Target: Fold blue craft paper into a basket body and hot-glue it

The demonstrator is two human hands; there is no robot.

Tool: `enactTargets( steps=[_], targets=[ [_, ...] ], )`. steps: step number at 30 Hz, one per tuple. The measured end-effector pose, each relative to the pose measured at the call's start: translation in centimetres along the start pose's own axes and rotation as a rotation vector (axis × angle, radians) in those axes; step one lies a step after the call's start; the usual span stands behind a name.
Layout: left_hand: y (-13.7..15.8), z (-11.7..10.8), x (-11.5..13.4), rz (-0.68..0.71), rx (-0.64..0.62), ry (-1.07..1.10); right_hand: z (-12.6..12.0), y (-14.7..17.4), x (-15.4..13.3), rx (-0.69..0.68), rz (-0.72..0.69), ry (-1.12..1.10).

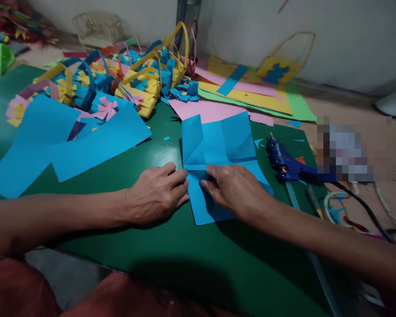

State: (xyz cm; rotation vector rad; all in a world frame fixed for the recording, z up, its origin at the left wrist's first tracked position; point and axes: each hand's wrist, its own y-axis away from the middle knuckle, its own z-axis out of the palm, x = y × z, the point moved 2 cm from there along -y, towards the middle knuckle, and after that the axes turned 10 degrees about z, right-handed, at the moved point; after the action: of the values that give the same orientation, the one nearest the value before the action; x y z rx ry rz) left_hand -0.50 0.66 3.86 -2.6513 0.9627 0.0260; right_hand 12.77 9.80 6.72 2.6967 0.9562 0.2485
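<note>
A blue sheet of paper (218,141) with crossing fold lines lies on the green table before me, a narrow fold raised across its middle. My right hand (236,187) pinches that fold between thumb and fingers, near the sheet's centre. At the sheet's left edge is my left hand (161,193), its fingers curled closed around the end of the fold; the fingertips are partly hidden. A blue glue gun (284,160) with a long glue stick rests right of the sheet.
More blue paper (99,147) lies at the left. Behind it stand several small paper baskets (145,90) with handles and paper flowers. Stacked coloured sheets (273,103) and a yellow paper bag (280,68) are at the back right. Cords (359,204) run along the right side.
</note>
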Motion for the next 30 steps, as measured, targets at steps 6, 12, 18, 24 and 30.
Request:
enactTargets(
  steps=[6, 12, 18, 24, 30],
  targets=[
    [0.4, -0.4, 1.2, -0.026, -0.019, 0.001, 0.0, -0.1, 0.2, 0.002, -0.009, -0.065],
    [0.5, -0.7, 2.0, -0.011, -0.094, 0.015, -0.9, -0.2, 0.4, 0.004, -0.032, -0.260],
    [0.3, -0.7, 2.1, 0.031, -0.067, -0.004, -1.2, -1.9, 0.0, 0.092, -0.011, -0.606],
    [0.2, -0.6, 2.2, 0.028, -0.049, -0.032, -0.5, -2.9, -0.1, 0.020, 0.019, -0.753],
    [0.3, -0.6, 2.2, 0.035, -0.053, -0.038, -0.4, -2.5, 0.2, 0.035, 0.018, -0.743]
  ],
)
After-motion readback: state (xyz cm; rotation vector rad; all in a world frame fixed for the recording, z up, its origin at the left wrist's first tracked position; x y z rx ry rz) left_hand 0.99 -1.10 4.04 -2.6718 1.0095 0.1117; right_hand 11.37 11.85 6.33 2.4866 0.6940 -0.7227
